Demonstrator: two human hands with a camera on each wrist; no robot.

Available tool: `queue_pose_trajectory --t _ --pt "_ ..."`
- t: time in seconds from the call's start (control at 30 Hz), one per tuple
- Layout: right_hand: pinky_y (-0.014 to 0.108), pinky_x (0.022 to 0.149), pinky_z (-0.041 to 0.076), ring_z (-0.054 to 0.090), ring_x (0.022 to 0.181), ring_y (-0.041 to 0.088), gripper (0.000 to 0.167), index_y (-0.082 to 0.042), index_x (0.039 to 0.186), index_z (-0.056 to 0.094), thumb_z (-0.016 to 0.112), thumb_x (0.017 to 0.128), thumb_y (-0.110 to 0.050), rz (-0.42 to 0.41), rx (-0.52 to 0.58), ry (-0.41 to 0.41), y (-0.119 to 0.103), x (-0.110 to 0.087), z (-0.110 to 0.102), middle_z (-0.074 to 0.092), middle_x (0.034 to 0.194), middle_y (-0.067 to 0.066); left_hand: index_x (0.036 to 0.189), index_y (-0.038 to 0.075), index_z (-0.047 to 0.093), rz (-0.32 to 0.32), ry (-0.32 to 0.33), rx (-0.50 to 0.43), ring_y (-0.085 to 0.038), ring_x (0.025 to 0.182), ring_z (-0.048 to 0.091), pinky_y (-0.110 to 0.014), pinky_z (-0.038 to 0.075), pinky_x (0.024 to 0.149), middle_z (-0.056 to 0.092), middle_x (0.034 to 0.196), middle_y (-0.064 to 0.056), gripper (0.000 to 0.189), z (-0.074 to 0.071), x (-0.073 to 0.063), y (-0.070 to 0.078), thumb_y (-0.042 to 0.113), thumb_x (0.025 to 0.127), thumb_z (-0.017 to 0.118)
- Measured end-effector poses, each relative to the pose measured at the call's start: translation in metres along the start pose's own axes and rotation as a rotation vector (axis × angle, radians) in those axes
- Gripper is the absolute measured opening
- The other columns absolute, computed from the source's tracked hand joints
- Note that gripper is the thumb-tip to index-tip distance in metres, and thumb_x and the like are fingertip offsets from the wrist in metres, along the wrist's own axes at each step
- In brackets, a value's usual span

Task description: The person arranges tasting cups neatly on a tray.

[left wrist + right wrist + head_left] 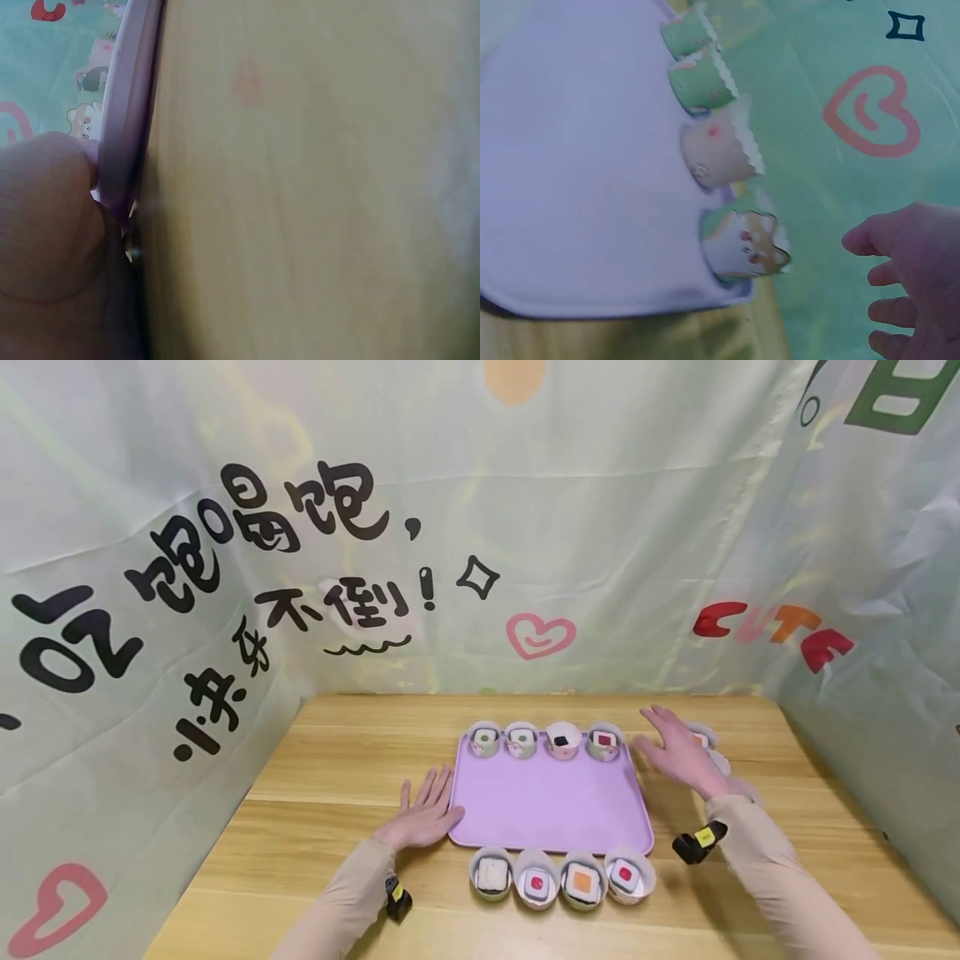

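Observation:
My left hand [422, 817] lies at the left edge of a purple tray [551, 793], fingers spread and thumb at the rim. The left wrist view shows the thumb [45, 217] against the tray's side. My right hand [678, 756], fingers extended and holding nothing, is off the tray's right edge and partly covers some cups [701, 735] there. Along the tray's far edge stand several paper cups with small sushi pieces, among them a cup with a red-centred piece [603, 742] nearest my right hand. Its dog-face print [750, 244] shows in the right wrist view.
In front of the tray's near edge, several more cups stand in a row on the wooden table [337, 760]; one holds an orange-topped sushi piece [583, 881], another a plain white-topped one [492, 875]. A printed fabric backdrop [600, 552] encloses the table's back and sides.

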State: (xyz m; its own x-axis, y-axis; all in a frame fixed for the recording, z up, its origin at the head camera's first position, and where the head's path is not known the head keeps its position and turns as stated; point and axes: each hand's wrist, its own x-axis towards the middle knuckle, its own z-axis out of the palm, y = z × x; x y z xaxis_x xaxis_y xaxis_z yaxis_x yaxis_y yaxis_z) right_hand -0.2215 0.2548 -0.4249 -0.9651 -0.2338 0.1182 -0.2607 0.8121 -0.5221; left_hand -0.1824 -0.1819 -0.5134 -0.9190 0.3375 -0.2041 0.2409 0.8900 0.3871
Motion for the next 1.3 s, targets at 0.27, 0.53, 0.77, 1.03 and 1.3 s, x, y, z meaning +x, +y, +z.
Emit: queue_pose_trajectory --t 0.27,0.53,0.77,1.03,1.3 --pt "0.076 0.112 0.021 0.028 0.14 0.059 0.065 0.011 0.149 0.036 0.054 0.1 -0.027 0.021 -0.157 0.023 0.012 0.013 -0.017 0.031 0.152 0.042 0.162 0.01 0.008 -0.001 0.007 0.003 -0.027 0.16 -0.005 -0.063 -0.014 0.123 -0.002 0.172 -0.004 0.072 0.001 0.002 -0.001 0.05 0.106 0.03" --pt "0.082 0.107 0.02 0.027 0.138 0.061 0.073 0.006 0.154 0.027 0.054 0.098 -0.032 0.148 -0.231 -0.034 0.028 0.019 -0.03 0.027 0.154 0.041 0.163 0.01 0.009 -0.006 0.006 0.02 -0.027 0.16 -0.004 -0.063 -0.013 0.123 -0.002 0.172 -0.003 0.072 0.004 0.004 -0.003 0.05 0.106 0.029" --pt "0.083 0.107 0.015 0.02 0.14 0.063 0.077 0.008 0.155 0.023 0.053 0.098 -0.034 0.255 -0.209 -0.099 0.036 0.02 -0.035 0.022 0.156 0.04 0.163 0.01 0.008 -0.007 0.004 0.016 -0.027 0.16 -0.005 -0.062 -0.014 0.123 -0.002 0.172 -0.003 0.072 0.004 0.003 -0.004 0.051 0.106 0.029" --pt "0.084 0.103 0.019 0.015 0.139 0.065 0.079 0.004 0.156 0.019 0.052 0.096 -0.035 0.327 -0.196 -0.142 0.042 0.022 -0.038 0.017 0.156 0.041 0.162 0.009 0.008 0.0 0.007 0.01 -0.028 0.16 -0.005 -0.063 -0.015 0.122 -0.002 0.172 -0.004 0.072 0.004 0.003 -0.004 0.05 0.107 0.03" --pt "0.082 0.097 0.03 0.019 0.131 0.071 0.078 0.005 0.153 0.024 0.055 0.095 -0.036 0.353 -0.194 -0.184 0.048 0.023 -0.039 0.021 0.15 0.043 0.162 0.009 0.008 0.004 0.009 0.003 -0.028 0.16 -0.005 -0.063 -0.015 0.122 -0.002 0.172 -0.004 0.073 0.004 0.004 -0.004 0.05 0.106 0.03"
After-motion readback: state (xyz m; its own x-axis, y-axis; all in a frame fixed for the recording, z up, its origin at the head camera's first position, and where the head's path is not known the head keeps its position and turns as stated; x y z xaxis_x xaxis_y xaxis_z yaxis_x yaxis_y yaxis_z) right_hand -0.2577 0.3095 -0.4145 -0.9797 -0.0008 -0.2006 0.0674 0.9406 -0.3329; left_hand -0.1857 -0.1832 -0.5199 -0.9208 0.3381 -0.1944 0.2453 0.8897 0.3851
